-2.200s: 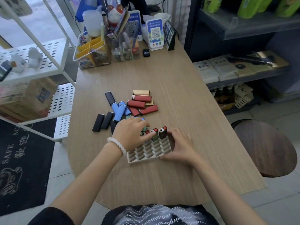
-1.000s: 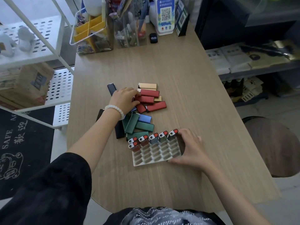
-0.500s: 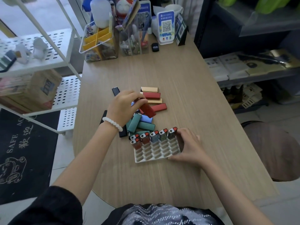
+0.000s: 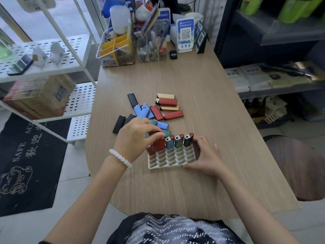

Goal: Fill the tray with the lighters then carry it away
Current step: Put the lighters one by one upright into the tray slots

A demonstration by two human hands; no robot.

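Left hand [image 4: 139,138] hides the red lighter's [image 4: 160,144] top.

My left hand [image 4: 136,138] left the pile [image 4: 154,111] and came back to the tray [image 4: 171,160]; it now holds a red lighter [image 4: 160,143] upright over the far row; the pile has one red lighter less.
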